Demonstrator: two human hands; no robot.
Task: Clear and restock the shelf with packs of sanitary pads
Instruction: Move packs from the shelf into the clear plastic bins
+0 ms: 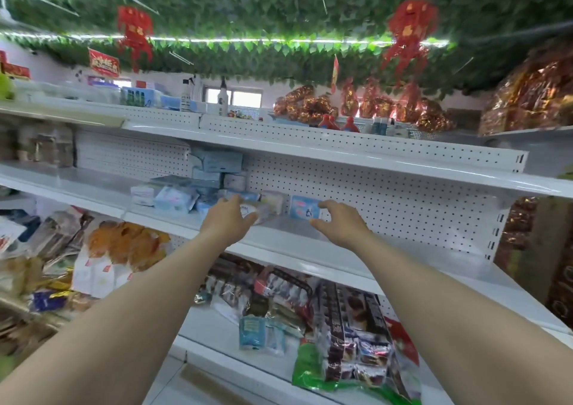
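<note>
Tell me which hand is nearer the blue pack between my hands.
Right. The right hand is just beside the blue pack, fingertips by its right edge. The left hand is farther off to its left, at a white pack.

Mid-frame, the left hand (228, 218) covers part of a white pack (259, 214); whether it grips it cannot be told. Print on the blue pack (304, 206) by the right hand (339, 223) is blurred beyond reading. Both forearms (124, 311) are cut off at the bottom edge.
</note>
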